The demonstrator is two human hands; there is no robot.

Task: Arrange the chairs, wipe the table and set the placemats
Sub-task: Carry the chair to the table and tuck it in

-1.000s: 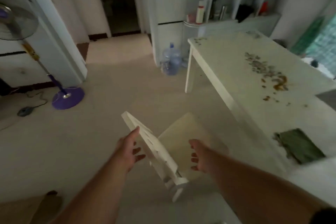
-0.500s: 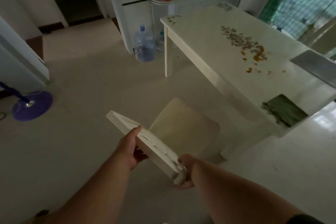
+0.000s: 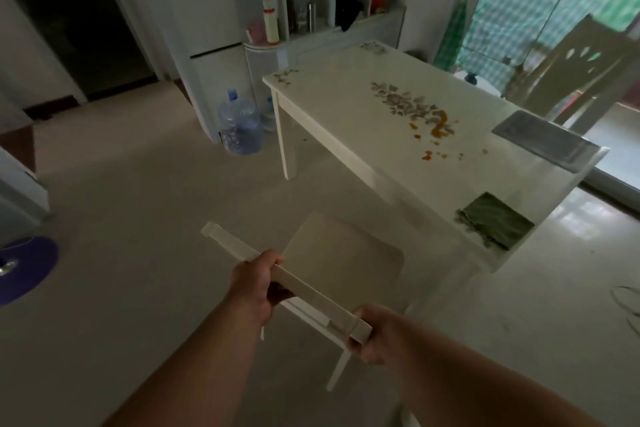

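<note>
Now both my hands, left hand (image 3: 254, 284) and right hand (image 3: 372, 333), have closed tight on the chair (image 3: 343, 263) back, ready to push it to the table (image 3: 363, 121).

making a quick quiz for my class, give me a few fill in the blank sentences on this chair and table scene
1. Both hands, left hand and right hand, grip the top rail of the white ____.
2. The folded green cloth lies on the ____ near its closest corner.
3. The spill on the tabletop is ____ in colour.
4. A big blue water bottle stands on the ____.

Missing words: chair; table; orange; floor
</note>
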